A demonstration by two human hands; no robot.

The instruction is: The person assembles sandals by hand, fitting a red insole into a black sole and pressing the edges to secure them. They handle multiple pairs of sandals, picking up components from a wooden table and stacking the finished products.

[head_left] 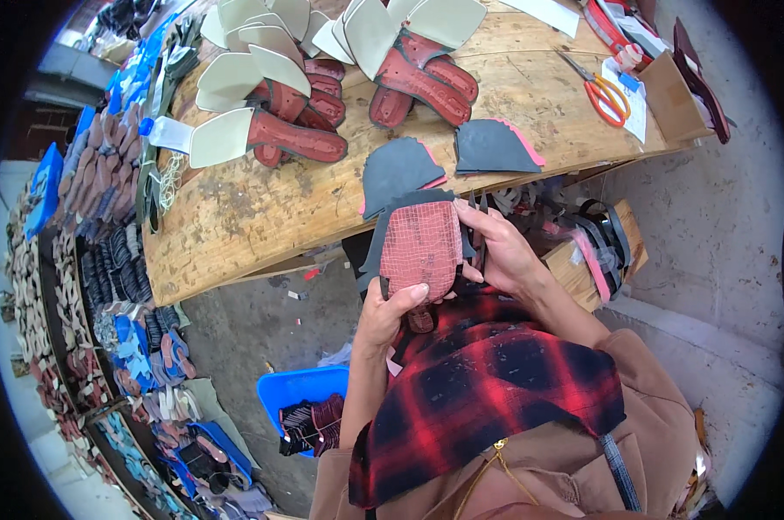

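Over my lap I hold a reddish shoe insole point(422, 251) with a pale grid pattern and dark material around its edge. My left hand point(386, 314) grips its lower left side, thumb on the patterned face. My right hand point(506, 251) pinches the upper right edge. A narrow dark item stands by the right fingers; I cannot make out what it is. Just beyond, on the table edge, lie two dark grey curved pieces with pink edges, a left piece point(398, 176) and a right piece point(498, 146).
The wooden table point(236, 221) bears stacks of red soles point(297, 139) with cream flaps point(221, 139), orange-handled scissors point(607, 97), a bottle point(168, 134) and a cardboard box point(676, 100). A blue bin point(292, 386) stands on the floor. Racks of shoe parts point(106, 165) line the left.
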